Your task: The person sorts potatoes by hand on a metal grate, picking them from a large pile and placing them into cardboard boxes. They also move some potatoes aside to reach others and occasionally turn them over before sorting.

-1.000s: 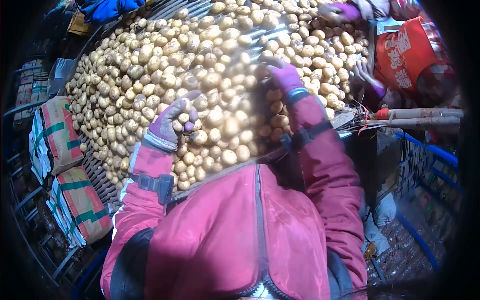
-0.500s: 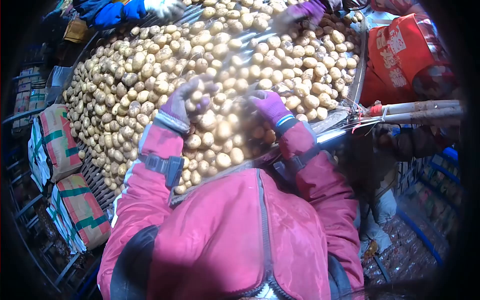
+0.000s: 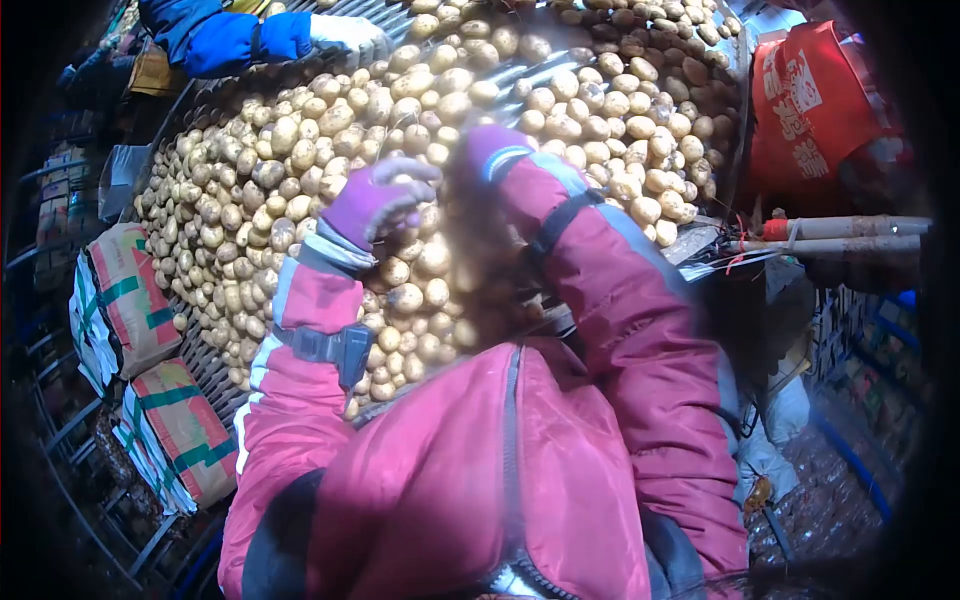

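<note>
Potatoes (image 3: 290,130) of many sizes lie heaped over a slatted sorting table (image 3: 197,338). My left hand (image 3: 378,203), in a purple glove, hovers over the near middle of the heap. Its fingers are curved and apart, with no potato visible between them. Farther out and to the right, my right hand (image 3: 492,150), also in a purple glove, reaches over the potatoes. It is blurred, and its fingers are hidden from view, so what it holds, if anything, does not show.
Another person's white-gloved hand (image 3: 350,38) with a blue sleeve reaches in at the far left. Folded cardboard bundles (image 3: 185,425) with green tape stand at the left. A red bag (image 3: 810,100) hangs at the right, above metal poles (image 3: 850,235).
My right hand has moved away from me and slightly left. My left hand has opened from around a potato. The co-worker's purple-gloved hand at the top has left the view.
</note>
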`<state>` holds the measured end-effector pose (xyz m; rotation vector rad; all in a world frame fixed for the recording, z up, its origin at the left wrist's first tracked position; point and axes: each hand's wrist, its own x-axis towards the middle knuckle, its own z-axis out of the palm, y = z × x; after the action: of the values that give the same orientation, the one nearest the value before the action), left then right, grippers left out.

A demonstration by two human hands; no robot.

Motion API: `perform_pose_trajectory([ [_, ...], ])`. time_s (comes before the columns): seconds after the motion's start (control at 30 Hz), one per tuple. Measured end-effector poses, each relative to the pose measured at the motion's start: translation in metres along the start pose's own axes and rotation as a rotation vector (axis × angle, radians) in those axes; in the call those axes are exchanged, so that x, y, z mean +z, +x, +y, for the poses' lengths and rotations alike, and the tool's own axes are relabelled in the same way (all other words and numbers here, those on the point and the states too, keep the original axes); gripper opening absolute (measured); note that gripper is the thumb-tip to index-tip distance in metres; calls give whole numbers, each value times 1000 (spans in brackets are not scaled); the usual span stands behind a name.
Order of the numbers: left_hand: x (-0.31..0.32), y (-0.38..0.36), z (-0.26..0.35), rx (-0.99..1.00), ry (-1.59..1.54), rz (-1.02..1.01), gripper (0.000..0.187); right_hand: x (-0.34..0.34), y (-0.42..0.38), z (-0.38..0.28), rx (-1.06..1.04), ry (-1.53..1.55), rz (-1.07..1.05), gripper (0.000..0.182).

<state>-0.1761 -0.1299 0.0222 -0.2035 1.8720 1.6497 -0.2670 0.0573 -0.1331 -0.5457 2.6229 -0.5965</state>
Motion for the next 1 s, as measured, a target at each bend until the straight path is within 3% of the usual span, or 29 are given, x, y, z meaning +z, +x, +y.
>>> perform_pose_trajectory([
  [0.03, 7, -2, -2, -42, -62, 53, 29, -3, 5, 6, -24, -19, -127, 26],
  [0.07, 1, 4, -18, 30, 189, 37, 32, 1, 8, 14, -80, -24, -146, 26],
  [0.13, 6, 16, -36, 446, 860, 121, 34, 20, 26, 42, -130, -21, -167, 29],
  [0.17, 13, 18, -42, 397, 995, 128, 36, 30, 38, 56, -124, -11, -168, 31],
  [0.2, 22, 22, -56, 443, 1088, 179, 34, 21, 31, 50, -12, 16, -154, 33],
  [0.27, 37, 38, -69, 310, 1226, 152, 32, 0, 18, 40, 218, 68, -113, 37],
  [0.3, 46, 50, -68, 220, 1276, 141, 28, 8, 17, 30, 91, -52, -2, 42],
  [0.4, 60, 65, -68, 137, 1528, 22, 23, -2, -2, 15, 158, -86, -17, 43],
  [0.43, 59, 65, -70, 177, 1521, 30, 24, -15, -4, 15, 103, -111, -107, 41],
  [0.53, 55, 56, -67, 294, 1458, 37, 26, 22, 16, 67, 173, 533, -71, 39],
  [0.57, 50, 54, -65, 324, 1402, 40, 27, -6, -9, 65, -177, 219, -75, 33],
  [0.67, 33, 53, -46, 283, 986, -110, 44, -66, -101, 44, 52, 696, -270, 31],
  [0.73, 37, 43, -42, 250, 585, -207, 52, -53, -155, 49, 179, 1259, -197, 32],
  [0.77, 61, 21, -16, 62, 380, -315, 56, -44, -186, 53, -95, 1124, 64, 32],
  [0.8, 85, -2, 11, -141, 191, -380, 60, -47, -222, 48, -78, 1216, 121, 31],
  [0.83, 111, -15, 18, -133, 169, -413, 64, -51, -258, 43, -64, 1307, 181, 31],
  [0.87, 124, -16, 10, -29, 190, -502, 69, -64, -291, 30, 232, 1673, 50, 30],
  [0.9, 146, -24, 12, -99, 118, -560, 68, -53, -315, 34, 182, 1608, 100, 31],
  [0.93, 170, -30, 16, -175, 49, -610, 68, -47, -342, 36, 258, 1720, 92, 34],
  [1.0, 207, -26, 3, -142, 81, -734, 64, -44, -392, 30, 327, 1953, 195, 40],
])
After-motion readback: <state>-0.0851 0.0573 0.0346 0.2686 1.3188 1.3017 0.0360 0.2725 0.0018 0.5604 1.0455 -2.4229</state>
